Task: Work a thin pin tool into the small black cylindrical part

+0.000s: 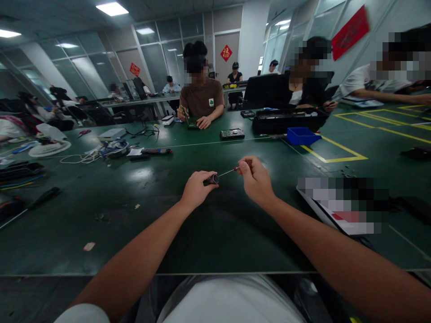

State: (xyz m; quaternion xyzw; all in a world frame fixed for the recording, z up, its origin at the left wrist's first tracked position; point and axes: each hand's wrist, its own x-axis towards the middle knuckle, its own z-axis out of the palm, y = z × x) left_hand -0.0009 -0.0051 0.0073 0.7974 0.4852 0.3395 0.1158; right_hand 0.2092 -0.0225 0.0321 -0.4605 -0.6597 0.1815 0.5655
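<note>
Between the thumb and fingers of my left hand is a small dark cylindrical part, its round end turned toward the right. My right hand grips a thin screwdriver by its red handle. The screwdriver's metal shaft points left, and its tip is at or very near the dark part; whether they touch is too small to tell. Both hands are above the green table, near its middle.
A tablet-like device lies at the right. Farther back are a blue tray, a circuit board and a black tool. A long screwdriver lies left. People sit across the table, one in a brown shirt.
</note>
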